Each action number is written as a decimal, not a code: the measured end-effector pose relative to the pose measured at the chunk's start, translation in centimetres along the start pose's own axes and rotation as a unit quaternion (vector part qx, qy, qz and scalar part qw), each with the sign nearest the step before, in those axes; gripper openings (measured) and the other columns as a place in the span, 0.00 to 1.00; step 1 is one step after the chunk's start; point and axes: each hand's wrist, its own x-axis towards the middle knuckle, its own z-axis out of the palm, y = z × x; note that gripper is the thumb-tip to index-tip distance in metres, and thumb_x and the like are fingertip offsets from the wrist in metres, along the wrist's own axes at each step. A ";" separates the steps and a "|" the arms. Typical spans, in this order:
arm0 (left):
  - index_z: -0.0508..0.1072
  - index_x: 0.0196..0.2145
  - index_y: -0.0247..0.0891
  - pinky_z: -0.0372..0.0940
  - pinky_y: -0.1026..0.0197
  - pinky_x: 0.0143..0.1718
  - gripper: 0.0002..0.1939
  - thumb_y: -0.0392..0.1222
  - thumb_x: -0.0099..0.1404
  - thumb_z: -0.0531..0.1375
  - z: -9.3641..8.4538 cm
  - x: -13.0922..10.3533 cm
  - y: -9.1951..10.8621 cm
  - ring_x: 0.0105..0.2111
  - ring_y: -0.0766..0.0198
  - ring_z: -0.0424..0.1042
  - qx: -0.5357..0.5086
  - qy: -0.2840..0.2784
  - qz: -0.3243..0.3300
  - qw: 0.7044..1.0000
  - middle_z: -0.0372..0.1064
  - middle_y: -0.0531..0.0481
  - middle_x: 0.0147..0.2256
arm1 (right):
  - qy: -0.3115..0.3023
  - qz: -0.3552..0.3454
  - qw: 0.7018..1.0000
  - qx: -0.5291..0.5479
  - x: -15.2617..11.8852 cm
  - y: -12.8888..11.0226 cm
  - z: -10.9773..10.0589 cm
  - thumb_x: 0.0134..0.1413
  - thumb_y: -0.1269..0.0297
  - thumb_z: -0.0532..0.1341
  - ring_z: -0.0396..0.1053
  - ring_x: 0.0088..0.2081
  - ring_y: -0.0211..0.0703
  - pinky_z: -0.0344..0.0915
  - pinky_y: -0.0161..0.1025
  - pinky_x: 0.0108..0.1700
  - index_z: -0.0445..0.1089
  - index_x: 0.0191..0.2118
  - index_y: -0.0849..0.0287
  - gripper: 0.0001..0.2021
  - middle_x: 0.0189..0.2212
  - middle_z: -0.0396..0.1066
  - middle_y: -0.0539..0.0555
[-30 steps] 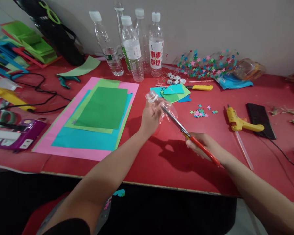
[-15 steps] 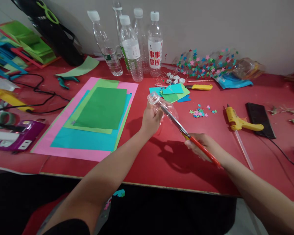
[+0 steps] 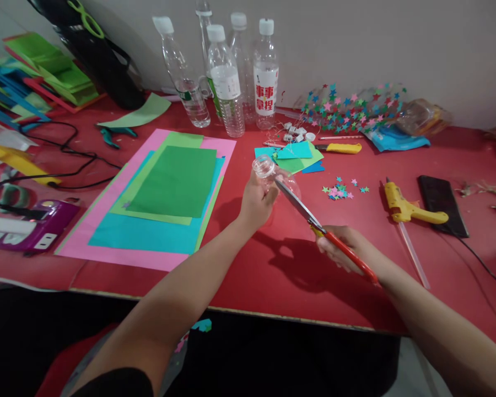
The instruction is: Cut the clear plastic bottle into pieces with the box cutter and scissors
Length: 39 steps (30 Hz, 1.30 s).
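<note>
Bottle (image 3: pixel 267 169) juts beyond the left grip (image 3: pixel 255 203) clasping it; right grip (image 3: pixel 349 240) clasps scissors (image 3: pixel 297 204).

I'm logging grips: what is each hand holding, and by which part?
The left hand holds a clear bottle piece near its neck; the right hand holds scissors by the handles.

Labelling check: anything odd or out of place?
Yes: the yellow glue gun overlaps the black phone, an odd resting place. Colored paper scraps show below the front edge of the red table, possibly dropped.
</note>
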 end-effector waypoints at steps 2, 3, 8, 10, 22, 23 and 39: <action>0.70 0.40 0.43 0.68 0.55 0.47 0.11 0.52 0.68 0.57 0.0 0.1 -0.2 0.41 0.58 0.77 -0.002 -0.004 0.010 1.000 0.78 0.46 0.37 | 0.008 0.001 1.000 -0.009 -0.1 0.0 0.0 0.55 0.36 0.59 0.52 0.18 0.32 0.48 0.33 0.20 0.55 0.25 0.55 0.26 0.18 0.53 0.44; 0.69 0.40 0.43 0.68 0.55 0.46 0.11 0.52 0.68 0.57 0.0 0.1 -0.3 0.41 0.58 0.77 -0.002 -0.007 0.019 1.000 0.78 0.46 0.37 | 0.011 0.000 1.000 -0.012 -0.1 -0.1 0.0 0.55 0.37 0.59 0.52 0.18 0.32 0.48 0.33 0.20 0.54 0.25 0.55 0.26 0.17 0.53 0.44; 0.67 0.42 0.41 0.69 0.54 0.46 0.12 0.52 0.69 0.55 0.0 0.2 -1.0 0.41 0.57 0.78 0.016 -0.025 0.050 0.998 0.77 0.45 0.38 | 0.024 -0.010 0.999 -0.033 0.0 -0.6 0.0 0.52 0.37 0.61 0.49 0.20 0.32 0.46 0.34 0.22 0.52 0.23 0.55 0.28 0.17 0.51 0.44; 0.67 0.43 0.42 0.68 0.54 0.46 0.12 0.51 0.69 0.55 0.0 0.1 -1.2 0.42 0.57 0.77 0.017 -0.020 0.035 0.999 0.77 0.45 0.38 | 0.031 -0.014 0.999 -0.041 0.1 -0.8 0.0 0.51 0.36 0.61 0.49 0.20 0.33 0.46 0.34 0.22 0.52 0.22 0.55 0.28 0.17 0.51 0.44; 0.70 0.39 0.41 0.69 0.57 0.42 0.10 0.48 0.65 0.61 0.8 -0.3 -0.2 0.35 0.60 0.75 -0.104 -0.005 -0.077 0.992 0.77 0.48 0.36 | 0.026 0.004 1.000 -0.016 0.6 0.1 0.1 0.53 0.38 0.60 0.50 0.16 0.31 0.48 0.33 0.20 0.54 0.24 0.55 0.26 0.15 0.50 0.42; 0.71 0.38 0.41 0.69 0.57 0.41 0.10 0.49 0.64 0.62 0.9 -0.3 0.1 0.35 0.60 0.75 -0.122 -0.004 -0.089 0.988 0.77 0.48 0.35 | 0.022 0.002 1.000 -0.010 0.7 0.3 0.1 0.54 0.38 0.60 0.51 0.16 0.31 0.49 0.33 0.19 0.55 0.24 0.55 0.25 0.16 0.51 0.42; 0.70 0.35 0.35 0.70 0.55 0.40 0.13 0.41 0.54 0.67 2.3 -1.2 2.0 0.35 0.58 0.78 -0.325 -0.092 -0.367 0.867 0.75 0.48 0.32 | 0.326 -0.062 0.941 -0.060 2.5 1.8 -0.6 0.45 0.42 0.64 0.54 0.22 0.36 0.52 0.35 0.24 0.59 0.24 0.55 0.22 0.18 0.57 0.46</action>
